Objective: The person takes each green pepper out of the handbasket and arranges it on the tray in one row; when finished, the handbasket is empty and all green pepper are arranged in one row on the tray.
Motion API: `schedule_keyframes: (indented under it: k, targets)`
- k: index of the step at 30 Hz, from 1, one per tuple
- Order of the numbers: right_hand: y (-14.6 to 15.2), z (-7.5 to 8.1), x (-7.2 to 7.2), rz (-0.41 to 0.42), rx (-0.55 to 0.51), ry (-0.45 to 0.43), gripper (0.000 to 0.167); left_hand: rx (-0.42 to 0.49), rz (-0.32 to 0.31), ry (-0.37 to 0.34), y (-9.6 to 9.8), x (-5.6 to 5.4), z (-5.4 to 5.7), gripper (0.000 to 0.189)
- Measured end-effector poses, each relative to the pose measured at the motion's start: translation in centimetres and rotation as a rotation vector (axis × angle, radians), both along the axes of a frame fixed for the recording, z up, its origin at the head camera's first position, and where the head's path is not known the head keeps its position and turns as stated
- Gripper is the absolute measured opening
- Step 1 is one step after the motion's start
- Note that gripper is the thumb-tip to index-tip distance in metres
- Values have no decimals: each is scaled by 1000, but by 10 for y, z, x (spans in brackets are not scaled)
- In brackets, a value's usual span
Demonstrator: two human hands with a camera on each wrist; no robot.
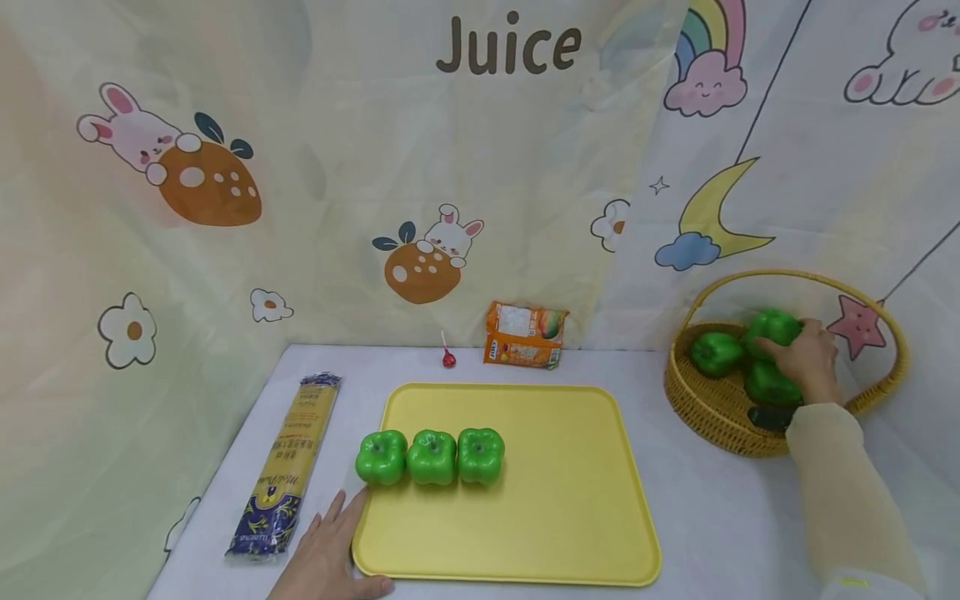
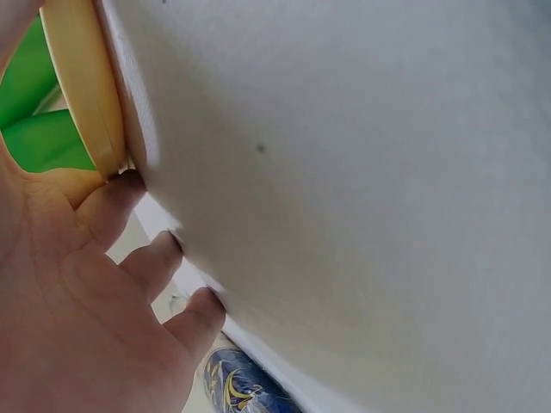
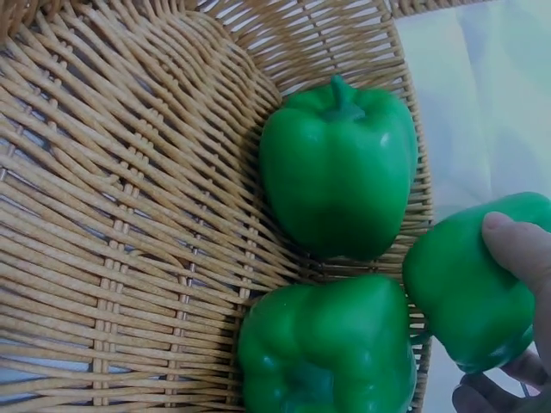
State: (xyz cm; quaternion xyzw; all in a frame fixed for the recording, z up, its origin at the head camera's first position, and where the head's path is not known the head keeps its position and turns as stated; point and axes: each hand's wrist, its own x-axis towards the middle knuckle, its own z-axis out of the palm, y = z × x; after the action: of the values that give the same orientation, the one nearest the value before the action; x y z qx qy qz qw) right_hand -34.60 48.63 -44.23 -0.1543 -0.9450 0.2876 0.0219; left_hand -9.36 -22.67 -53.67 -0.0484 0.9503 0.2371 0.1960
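My right hand (image 1: 813, 360) grips a green bell pepper (image 3: 469, 280) at the far side of the wicker basket (image 1: 701, 410), thumb laid across its side. Two more green peppers lie in the basket: one upright with its stem up (image 3: 340, 172), another (image 3: 327, 344) just beside the held one. On the left, my left hand (image 1: 327, 552) rests with extended fingers on the table against the left edge of the yellow tray (image 1: 570, 492). Three green peppers (image 1: 432, 457) stand in a row on the tray's left part, the leftmost near its rim.
A long pack of noodles (image 1: 288, 467) lies left of the tray. Behind the tray are a red lollipop (image 1: 448, 360) and an orange snack packet (image 1: 525, 335). The basket's tall handle (image 1: 896, 354) arches over it. A printed cloth (image 1: 337, 167) hangs at the back.
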Motion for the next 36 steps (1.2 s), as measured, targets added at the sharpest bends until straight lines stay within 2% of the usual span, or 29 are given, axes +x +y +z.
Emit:
schedule_keyframes:
  k: [9, 19, 25, 36]
  targets:
    - [0, 7, 12, -26, 44, 53, 104, -10, -19, 17, 1, 0, 1, 143]
    - [-21, 2, 30, 68, 133, 185, 92, -27, -37, 25, -1, 0, 0, 144]
    - [-42, 1, 41, 133, 118, 214, 91, -29, -42, 27, -2, 1, 0, 143]
    - [-81, 7, 60, 182, 24, 269, 91, -10, -56, 60, -1, 3, 1, 143]
